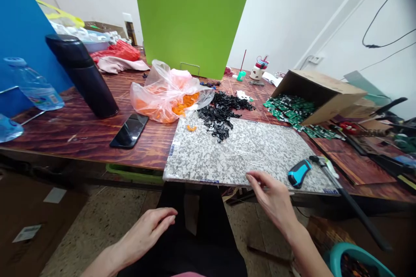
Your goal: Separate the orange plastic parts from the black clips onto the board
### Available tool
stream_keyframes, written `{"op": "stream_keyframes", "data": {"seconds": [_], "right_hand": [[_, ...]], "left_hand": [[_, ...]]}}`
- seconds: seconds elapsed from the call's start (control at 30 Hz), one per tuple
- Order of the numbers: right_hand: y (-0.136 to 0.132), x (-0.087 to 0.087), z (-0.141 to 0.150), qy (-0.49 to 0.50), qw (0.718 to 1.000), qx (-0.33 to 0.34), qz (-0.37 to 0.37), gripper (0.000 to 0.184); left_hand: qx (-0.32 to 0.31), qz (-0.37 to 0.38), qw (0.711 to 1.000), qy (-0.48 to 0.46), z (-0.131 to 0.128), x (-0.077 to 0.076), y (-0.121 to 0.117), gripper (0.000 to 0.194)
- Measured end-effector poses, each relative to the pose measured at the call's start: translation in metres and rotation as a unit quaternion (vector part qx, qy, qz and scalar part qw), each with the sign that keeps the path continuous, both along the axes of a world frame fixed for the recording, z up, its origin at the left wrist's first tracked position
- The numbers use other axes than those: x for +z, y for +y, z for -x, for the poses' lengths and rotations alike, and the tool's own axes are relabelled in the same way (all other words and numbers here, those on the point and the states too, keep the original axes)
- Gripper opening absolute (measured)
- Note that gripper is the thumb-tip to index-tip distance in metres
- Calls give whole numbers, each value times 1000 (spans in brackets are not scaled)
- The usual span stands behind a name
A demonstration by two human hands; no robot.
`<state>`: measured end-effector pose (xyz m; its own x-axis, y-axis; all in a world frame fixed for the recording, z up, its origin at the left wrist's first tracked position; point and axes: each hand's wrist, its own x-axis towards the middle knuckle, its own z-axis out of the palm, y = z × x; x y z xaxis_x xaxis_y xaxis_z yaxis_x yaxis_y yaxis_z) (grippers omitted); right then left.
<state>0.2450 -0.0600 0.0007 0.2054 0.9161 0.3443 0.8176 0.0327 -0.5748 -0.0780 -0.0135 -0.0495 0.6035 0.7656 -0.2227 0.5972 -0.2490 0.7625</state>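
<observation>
My left hand (151,228) hovers over my lap, below the front edge of the table. Its fingers are loosely stretched, the thumb tip just short of the forefinger, and nothing shows between them. At the front edge of the speckled grey-white slab (260,147) is my right hand (274,201). Its thumb and forefinger meet in a pinch; whatever they hold, if anything, is too small to make out. Just right of that hand a blue-and-black tool handle (299,173) lies on the slab. Small black plastic parts (221,114) are heaped at the slab's back left, near one orange piece (191,128).
A clear bag of orange parts (169,95), a phone (129,131) and a dark flask (84,75) stand or lie to the left. Rightward, a tipped cardboard box (320,91) spills green-and-white pieces (289,108). A black-handled bar (351,203) juts past the table edge above a teal bucket (334,253).
</observation>
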Motion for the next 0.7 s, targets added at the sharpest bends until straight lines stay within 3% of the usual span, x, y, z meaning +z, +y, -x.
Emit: {"op": "stream_keyframes", "data": {"seconds": [0.13,0.27,0.37,0.53,0.7], "right_hand": [[86,14,24,-53,996,59,-32,18],[164,11,29,-92,995,28,-10,17],[201,7,29,-124,992,4,17,18],[219,5,41,-162,985,5,55,19],[196,10,47,-167,981,84,60,14]], "left_hand": [[6,11,1000,8,-2,0,-4,35],[44,27,999,-5,3,-6,-7,35],[79,47,996,-13,10,-11,-7,36],[95,92,991,-33,13,-6,-3,34],[95,166,971,-140,-4,17,11,34]]}}
